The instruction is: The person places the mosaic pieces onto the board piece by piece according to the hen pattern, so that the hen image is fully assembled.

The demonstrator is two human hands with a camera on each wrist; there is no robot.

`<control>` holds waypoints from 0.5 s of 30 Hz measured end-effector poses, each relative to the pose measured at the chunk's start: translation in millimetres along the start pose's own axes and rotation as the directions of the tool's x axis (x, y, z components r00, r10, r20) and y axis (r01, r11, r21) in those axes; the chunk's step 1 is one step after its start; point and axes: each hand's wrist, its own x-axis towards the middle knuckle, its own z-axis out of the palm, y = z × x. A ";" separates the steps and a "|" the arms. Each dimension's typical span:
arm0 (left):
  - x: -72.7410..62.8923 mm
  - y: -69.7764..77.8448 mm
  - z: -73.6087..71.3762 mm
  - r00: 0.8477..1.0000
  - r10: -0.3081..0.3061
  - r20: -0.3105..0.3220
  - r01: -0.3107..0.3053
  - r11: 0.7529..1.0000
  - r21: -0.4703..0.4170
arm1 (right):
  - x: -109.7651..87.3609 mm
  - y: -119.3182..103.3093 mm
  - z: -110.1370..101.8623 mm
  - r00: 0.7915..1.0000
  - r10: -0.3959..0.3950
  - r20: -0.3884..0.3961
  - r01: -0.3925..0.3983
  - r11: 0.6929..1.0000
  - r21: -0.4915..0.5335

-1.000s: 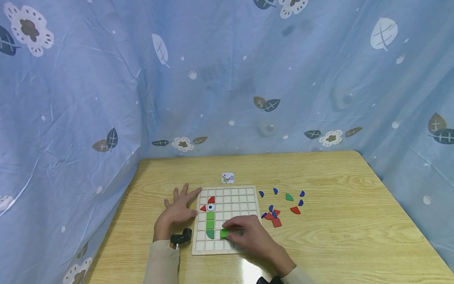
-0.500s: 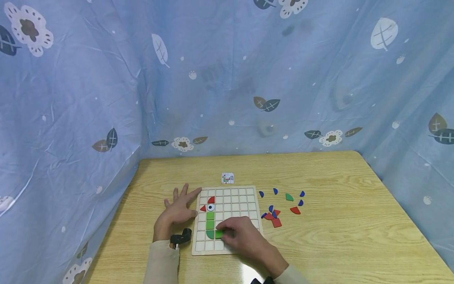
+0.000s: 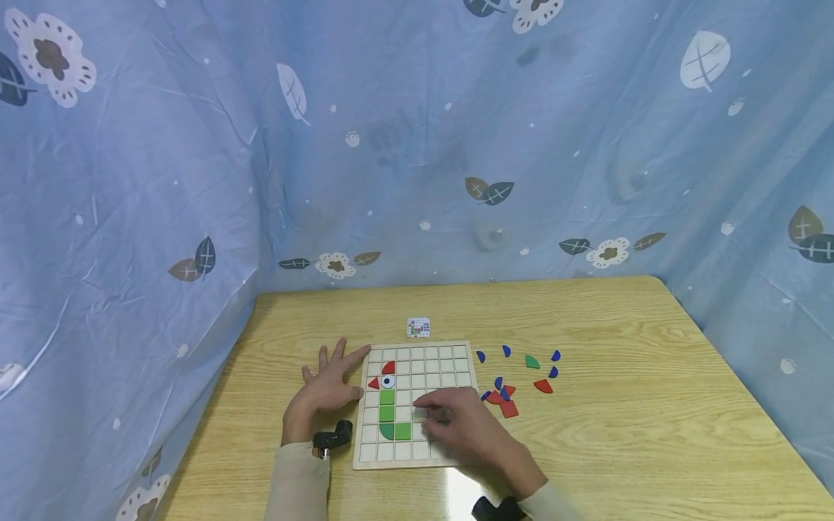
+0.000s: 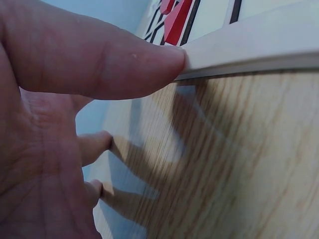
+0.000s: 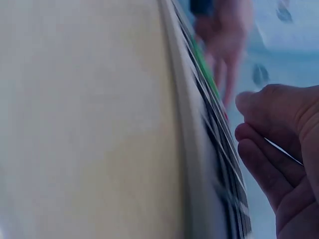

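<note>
Seven laid, others loose

From the head, I count seven pieces (image 3: 387,413) on the board (image 3: 418,362); loose pieces (image 3: 509,409) beside it look unplaced. Left wrist: left hand (image 4: 52,124) spread, touching the board's edge. Right wrist: right hand (image 5: 289,174) loosely bent, pinching nothing.

The left forearm (image 3: 298,483) comes up nearly straight from the lower edge of the head view, sleeve ending short of the bare wrist (image 3: 300,423). The left hand (image 3: 328,385) lies spread, its fingers (image 3: 339,352) fanned out and its thumb set apart from them, pointing toward the person's right. In the left wrist view that thumb is straight, with the creased palm (image 4: 45,164) beside it and some fingertips partly hidden. The right forearm (image 3: 549,504) slants in from the lower right, sleeve pushed back from the wrist. The right hand (image 3: 465,425) is loosely bent, thumb and fingertips near each other with a gap between
</note>
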 end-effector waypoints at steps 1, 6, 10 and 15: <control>-0.1 0.1 0.3 1.000 0.000 -0.002 0.000 1.000 -0.002 | -1.2 4.7 -7.5 1.000 0.006 -0.024 -0.006 1.000 -0.003; -0.5 0.1 0.6 1.000 -0.002 -0.008 0.002 1.000 -0.005 | -8.5 32.3 -51.1 0.984 0.027 -0.176 -0.036 0.998 -0.044; -0.4 -0.2 0.5 1.000 0.000 -0.013 0.000 1.000 -0.002 | -14.8 55.3 -84.0 0.961 0.106 -0.256 -0.122 0.991 -0.049; -0.3 -0.4 1.1 1.000 0.002 -0.007 -0.002 1.000 -0.003 | -21.2 82.0 -112.6 0.935 0.185 -0.302 -0.221 0.971 -0.087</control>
